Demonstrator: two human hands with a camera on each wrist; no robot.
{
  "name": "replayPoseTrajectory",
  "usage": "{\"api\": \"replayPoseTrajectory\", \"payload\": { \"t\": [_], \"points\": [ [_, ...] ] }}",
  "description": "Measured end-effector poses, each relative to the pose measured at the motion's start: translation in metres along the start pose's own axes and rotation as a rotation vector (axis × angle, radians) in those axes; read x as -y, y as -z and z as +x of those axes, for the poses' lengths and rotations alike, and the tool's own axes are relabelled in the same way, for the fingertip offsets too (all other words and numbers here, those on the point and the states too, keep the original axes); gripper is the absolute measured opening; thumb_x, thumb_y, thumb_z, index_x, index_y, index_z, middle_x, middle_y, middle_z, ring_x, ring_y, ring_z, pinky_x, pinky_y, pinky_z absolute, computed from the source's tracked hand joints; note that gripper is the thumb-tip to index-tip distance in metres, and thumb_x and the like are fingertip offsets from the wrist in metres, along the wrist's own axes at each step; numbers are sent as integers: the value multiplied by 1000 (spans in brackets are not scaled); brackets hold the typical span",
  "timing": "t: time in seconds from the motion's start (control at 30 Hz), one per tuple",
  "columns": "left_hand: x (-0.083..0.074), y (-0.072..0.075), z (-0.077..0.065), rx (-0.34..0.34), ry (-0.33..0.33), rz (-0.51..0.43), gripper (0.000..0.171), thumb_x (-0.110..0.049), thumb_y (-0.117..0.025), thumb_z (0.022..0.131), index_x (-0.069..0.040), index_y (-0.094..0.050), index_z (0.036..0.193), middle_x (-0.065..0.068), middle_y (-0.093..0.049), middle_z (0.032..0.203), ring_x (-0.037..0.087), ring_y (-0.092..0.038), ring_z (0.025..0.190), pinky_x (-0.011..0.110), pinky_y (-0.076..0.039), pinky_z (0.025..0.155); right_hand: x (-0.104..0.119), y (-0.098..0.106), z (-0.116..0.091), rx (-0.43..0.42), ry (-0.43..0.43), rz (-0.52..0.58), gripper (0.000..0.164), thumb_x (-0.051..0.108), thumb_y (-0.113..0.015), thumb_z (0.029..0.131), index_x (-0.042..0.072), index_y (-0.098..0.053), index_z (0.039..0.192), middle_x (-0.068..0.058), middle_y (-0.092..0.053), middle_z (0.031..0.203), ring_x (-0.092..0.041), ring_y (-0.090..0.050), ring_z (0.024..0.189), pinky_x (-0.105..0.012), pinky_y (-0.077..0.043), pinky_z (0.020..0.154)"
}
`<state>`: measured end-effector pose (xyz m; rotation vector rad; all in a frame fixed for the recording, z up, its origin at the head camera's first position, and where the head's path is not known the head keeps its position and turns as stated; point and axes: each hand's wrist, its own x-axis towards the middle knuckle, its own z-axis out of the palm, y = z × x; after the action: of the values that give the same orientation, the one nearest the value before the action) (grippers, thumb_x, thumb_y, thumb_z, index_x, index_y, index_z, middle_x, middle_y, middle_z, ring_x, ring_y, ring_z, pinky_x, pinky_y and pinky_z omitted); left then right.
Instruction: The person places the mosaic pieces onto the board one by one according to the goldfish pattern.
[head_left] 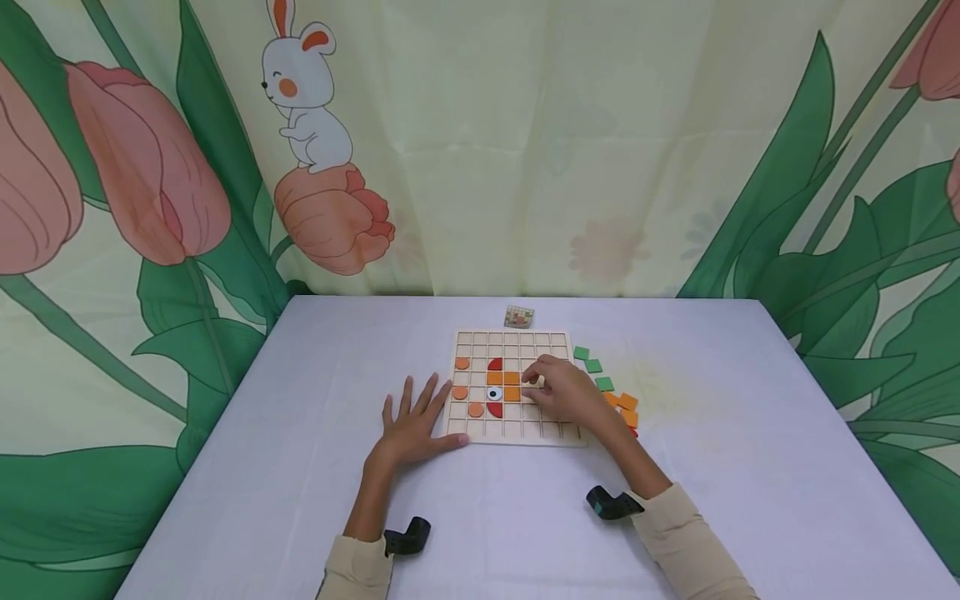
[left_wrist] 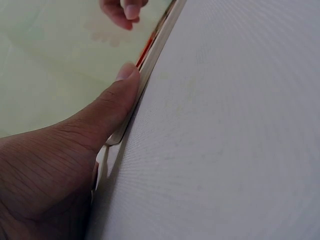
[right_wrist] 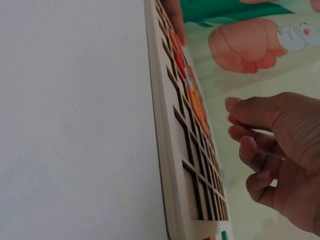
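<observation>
Pale wood forms the grid board (head_left: 528,429), which lies flat on the table at mid-width, between the two hands. Its cells hold three orange square tiles (head_left: 512,393), two red rounded tiles (head_left: 495,409), one eye tile (head_left: 494,393) and three orange discs (head_left: 476,409). The left hand (head_left: 411,435) is spread, fingers extended, at the board's left edge, and grips nothing. The right hand (head_left: 564,390) is positioned over the right half of the board, fingers bent, thumb near forefinger; the right wrist view shows a reddish edge between these tips, but whether a tile is pinched there cannot be told. That view also shows the depth of the cells and a gap between fingertips and board, both unclear from the head view. The left wrist view shows the thumb against the board's side edge. Only the head view shows the full supply at the right: green tiles (head_left: 594,366) and loose orange tiles (head_left: 628,402). White cloth covers the table (head_left: 262,467); behind it hangs a backdrop (head_left: 480,167) printed with tulips and a rabbit (head_left: 315,100). Beyond the board's far edge lies a small patterned card (head_left: 519,317); any print is too small to read.
</observation>
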<state>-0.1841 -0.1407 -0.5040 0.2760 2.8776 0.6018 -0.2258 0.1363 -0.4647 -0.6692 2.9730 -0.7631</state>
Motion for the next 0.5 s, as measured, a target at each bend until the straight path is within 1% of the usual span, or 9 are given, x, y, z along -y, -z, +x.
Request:
{"api": "replayPoseTrajectory", "payload": {
  "t": [0.1, 0.2, 0.3, 0.4, 0.5],
  "points": [
    [0, 1, 0, -1, 2, -2, 99, -68, -66, 77, -28, -23, 156, 3, -8, 166, 39, 10, 151, 69, 5, 113, -2, 5, -4, -16, 1, 34, 20, 26, -73, 89, 13, -72, 103, 2, -66, 97, -11, -51, 72, -22, -46, 65],
    [0, 1, 0, 0, 3, 2, 99, -68, -66, 77, -28, -23, 157, 3, -8, 166, 40, 9, 151, 70, 5, 113, -6, 11, -9, -23, -12, 59, 20, 25, -73, 88, 12, -72, 104, 2, -66, 97, -11, -51, 75, -22, -46, 64],
    [0, 1, 0, 1, 3, 7, 98, -68, -65, 78, -28, -22, 157, 3, -8, 166, 40, 9, 151, 70, 5, 113, -12, 17, -14, -29, -2, 74, 20, 24, -73, 88, 11, -71, 104, 1, -66, 97, -11, -52, 76, -22, -46, 64],
    [-1, 1, 0, 1, 7, 5, 98, -68, -65, 78, -28, -22, 157, 3, -8, 166, 40, 9, 151, 69, 5, 113, -19, 23, -19, -23, 2, 88, 20, 22, -72, 89, 9, -70, 104, 0, -66, 97, -11, -53, 77, -22, -47, 64],
    [-1, 1, -1, -1, 6, 0, 98, -67, -66, 78, -28, -23, 156, 4, -9, 166, 40, 9, 151, 70, 5, 113, -26, 27, -23, -11, -16, 100, 20, 21, -72, 89, 9, -70, 105, -1, -66, 96, -12, -53, 77, -21, -47, 63]
  ]
}}
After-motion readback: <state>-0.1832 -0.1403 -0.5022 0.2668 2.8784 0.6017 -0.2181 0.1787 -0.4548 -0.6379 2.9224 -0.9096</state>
